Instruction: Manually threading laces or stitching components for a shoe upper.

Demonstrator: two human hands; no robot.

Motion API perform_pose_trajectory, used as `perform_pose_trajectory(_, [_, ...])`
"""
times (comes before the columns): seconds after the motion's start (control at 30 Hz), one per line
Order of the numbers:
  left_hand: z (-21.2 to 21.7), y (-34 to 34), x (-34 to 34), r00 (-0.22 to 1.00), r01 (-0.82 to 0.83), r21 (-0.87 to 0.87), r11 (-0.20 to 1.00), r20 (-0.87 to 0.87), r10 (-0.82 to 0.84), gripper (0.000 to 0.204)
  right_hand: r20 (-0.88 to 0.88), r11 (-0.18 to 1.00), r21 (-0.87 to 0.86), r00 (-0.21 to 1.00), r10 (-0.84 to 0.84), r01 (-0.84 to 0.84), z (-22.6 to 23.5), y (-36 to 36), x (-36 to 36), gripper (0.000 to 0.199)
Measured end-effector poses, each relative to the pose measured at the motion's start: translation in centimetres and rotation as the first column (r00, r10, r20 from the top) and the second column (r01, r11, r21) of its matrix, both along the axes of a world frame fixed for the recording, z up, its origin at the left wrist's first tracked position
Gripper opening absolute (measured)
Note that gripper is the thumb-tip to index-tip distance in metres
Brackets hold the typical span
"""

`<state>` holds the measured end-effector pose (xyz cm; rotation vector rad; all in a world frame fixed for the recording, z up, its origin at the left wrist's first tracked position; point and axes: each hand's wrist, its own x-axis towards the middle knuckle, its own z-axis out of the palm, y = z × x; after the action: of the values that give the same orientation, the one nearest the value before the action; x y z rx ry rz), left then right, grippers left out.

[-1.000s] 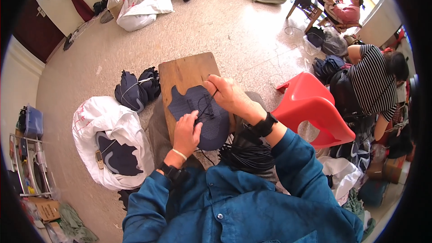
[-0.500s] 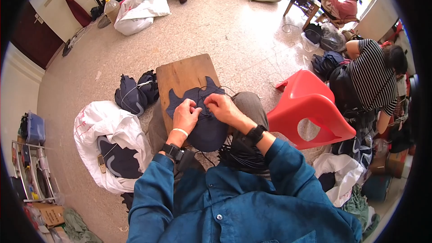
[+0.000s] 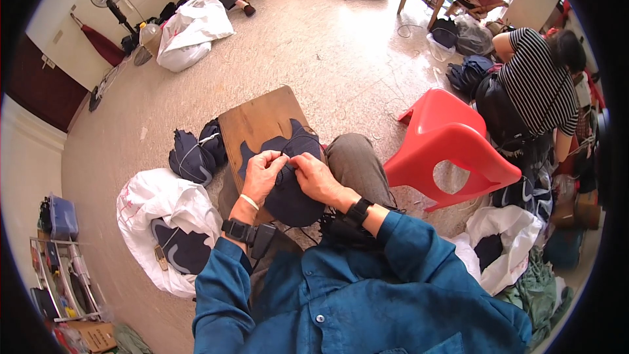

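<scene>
A navy fabric piece with pointed tabs, perhaps a shoe upper (image 3: 298, 204), lies over a wooden board (image 3: 257, 117) in front of me. My left hand (image 3: 261, 177) is closed in a pinch on a thin black cord (image 3: 283, 155) above the piece. Close beside it, my right hand (image 3: 318, 180) is also pinched, its fingertips nearly meeting the left ones at the cord. Exactly what sits between the right fingertips is too small to make out. A bunch of black cords (image 3: 341, 228) rests by my right thigh, partly hidden by my forearm.
On the left stand a white sack (image 3: 147, 200) holding navy pieces and a tied navy bundle (image 3: 190, 154). A red plastic stool (image 3: 452, 137) is close on my right, with a person in a striped top (image 3: 534, 82) beyond it. Another white sack (image 3: 517, 229) lies lower right.
Both hands have drawn closer together and slightly lower over the navy piece, and the left fingers now hold the cord raised. The view has shifted, showing more of the fan.
</scene>
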<state>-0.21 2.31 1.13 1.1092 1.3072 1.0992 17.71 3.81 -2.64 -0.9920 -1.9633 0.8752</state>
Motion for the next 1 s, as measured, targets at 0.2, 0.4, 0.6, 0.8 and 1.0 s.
perform_pose_trajectory(0.2, [4.9, -0.1, 0.6, 0.987, -0.015, 0.103, 0.995, 0.159, -0.002, 0.013, 0.08, 0.999, 0.033, 0.996, 0.038, -0.041, 0.2, -0.6, -0.3, 0.027])
perform_pose_trajectory(0.4, [9.2, 0.4, 1.1, 0.994, -0.051, 0.28, 0.959, 0.108, 0.021, 0.014, 0.066, 0.999, 0.023, 0.997, 0.033, -0.034, 0.1, -0.6, 0.0, 0.029])
perform_pose_trajectory(0.6, [11.2, 0.5, 0.8, 0.994, -0.089, 0.334, 0.938, 0.084, 0.064, 0.014, 0.093, 0.999, -0.004, 0.995, 0.036, -0.036, 0.5, -0.9, -0.1, 0.027])
perform_pose_trajectory(0.8, [11.0, 0.4, 1.0, 0.984, -0.153, 0.313, 0.937, 0.135, 0.115, 0.014, 0.103, 0.999, -0.005, 0.994, 0.035, -0.035, 0.4, -0.7, -0.1, 0.027])
perform_pose_trajectory(1.0, [10.7, 0.4, 0.6, 0.96, -0.18, 0.256, 0.95, 0.256, 0.113, 0.017, 0.098, 0.999, -0.015, 0.994, 0.037, -0.036, 0.4, -0.7, 0.0, 0.027])
